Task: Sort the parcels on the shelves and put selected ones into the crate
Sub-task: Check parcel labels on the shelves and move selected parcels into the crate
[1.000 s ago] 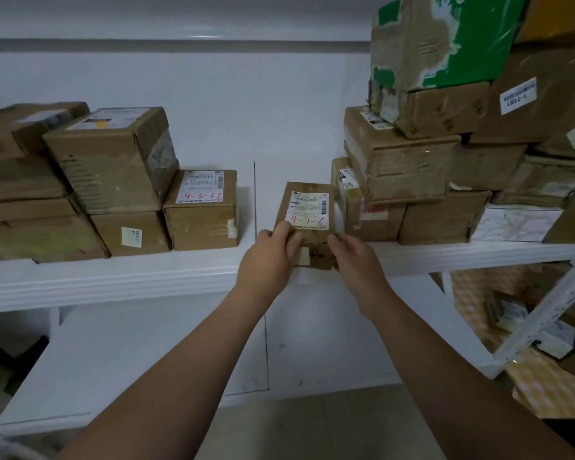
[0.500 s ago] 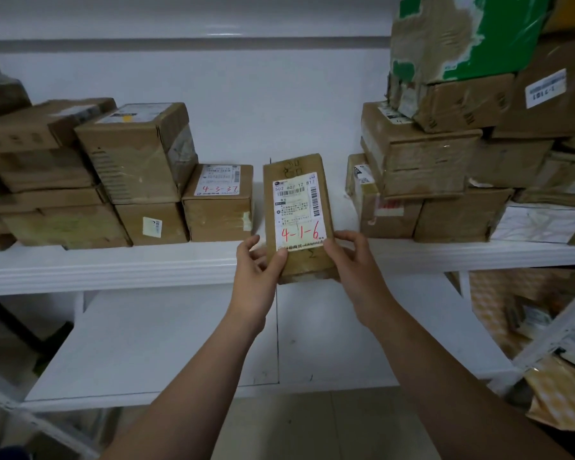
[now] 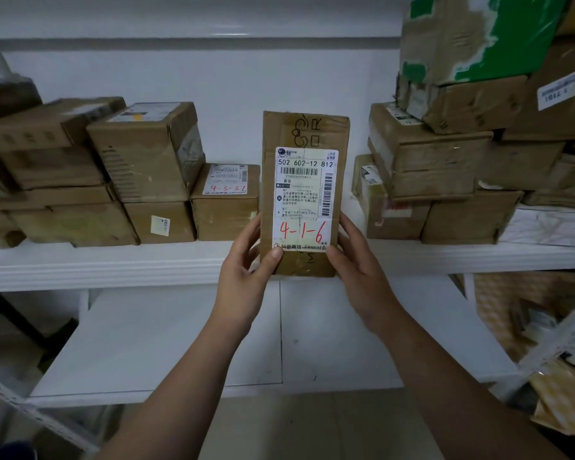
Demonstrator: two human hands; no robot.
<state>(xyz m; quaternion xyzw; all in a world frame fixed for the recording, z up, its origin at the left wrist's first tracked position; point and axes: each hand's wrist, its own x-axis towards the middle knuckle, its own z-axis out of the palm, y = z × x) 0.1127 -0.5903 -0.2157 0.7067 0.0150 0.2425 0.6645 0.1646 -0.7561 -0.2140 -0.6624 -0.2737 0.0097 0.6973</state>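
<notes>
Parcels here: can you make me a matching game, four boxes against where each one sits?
1. parcel marked 4-1-6
2. parcel starting 4-3
3. green-printed box
4. box with small front sticker

a. highest up, on the right
b. under a bigger box, left
c. held by left hand and right hand
d. on the shelf, nothing on top

Pairs: 1-c, 2-d, 3-a, 4-b.

I see a white upper shelf (image 3: 120,265) carrying brown cartons: a left stack (image 3: 80,220), a carton marked 4-3-32 (image 3: 225,210) just beside it, and a right pile (image 3: 468,215). A lower shelf (image 3: 166,343), also white, sits beneath.
</notes>
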